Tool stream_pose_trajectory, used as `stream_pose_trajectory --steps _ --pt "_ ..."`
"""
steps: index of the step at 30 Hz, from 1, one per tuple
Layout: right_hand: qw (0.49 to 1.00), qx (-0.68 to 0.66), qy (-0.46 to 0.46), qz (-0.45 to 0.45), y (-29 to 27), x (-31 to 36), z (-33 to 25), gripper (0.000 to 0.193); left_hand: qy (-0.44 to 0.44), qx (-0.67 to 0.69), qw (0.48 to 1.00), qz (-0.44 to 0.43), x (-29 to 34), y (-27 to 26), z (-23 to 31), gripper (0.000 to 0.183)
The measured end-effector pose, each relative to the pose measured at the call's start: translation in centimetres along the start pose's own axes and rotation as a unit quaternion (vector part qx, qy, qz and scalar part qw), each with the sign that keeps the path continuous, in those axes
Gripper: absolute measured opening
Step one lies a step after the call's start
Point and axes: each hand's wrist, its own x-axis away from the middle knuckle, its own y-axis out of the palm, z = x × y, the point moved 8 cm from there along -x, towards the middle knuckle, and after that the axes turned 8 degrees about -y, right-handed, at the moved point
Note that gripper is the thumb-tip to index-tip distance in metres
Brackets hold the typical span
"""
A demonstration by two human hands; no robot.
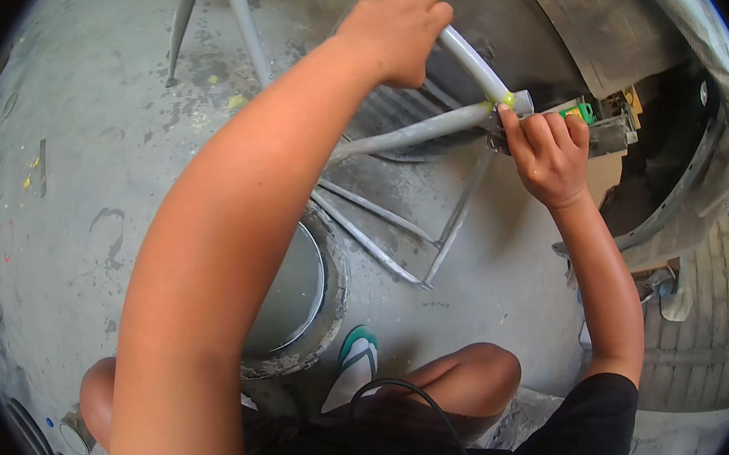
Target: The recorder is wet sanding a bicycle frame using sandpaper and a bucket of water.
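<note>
A grey bicycle frame [425,128] is tilted in front of me, its tubes spreading over the concrete floor. At its far end my left hand [399,25] is wrapped round the upper tube. My right hand [551,150] is at the short cross tube where two main tubes meet, fingers curled and the index fingertip pressed on the joint. Yellow-green patches [508,99] mark the surface there. Whatever lies under the right fingers, if anything, I cannot make out. The thin rear tubes [375,248] reach down toward me, beside the bucket.
A round bucket of cloudy liquid [288,299] with a crusted rim stands near my knees, partly behind my left forearm. At right are a large dark curved panel [679,157] and newspaper sheets [599,34]. A green item [578,113] lies among clutter beyond my right hand.
</note>
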Motion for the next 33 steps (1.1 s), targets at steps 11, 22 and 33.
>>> stream_pose_trajectory --steps 11,22,33 --pt "0.971 -0.115 0.205 -0.043 -2.5 -0.6 0.4 0.023 -0.008 -0.008 1.000 0.023 0.0 0.9 -0.4 0.055" --pt "0.859 -0.054 0.445 -0.249 3.1 -5.5 4.7 0.011 -0.017 -0.010 1.000 0.011 0.2 1.2 -0.3 0.055" --pt "0.909 0.054 0.407 -0.074 1.7 -2.4 1.6 0.009 0.002 -0.020 1.000 0.018 -0.7 0.9 0.9 0.055"
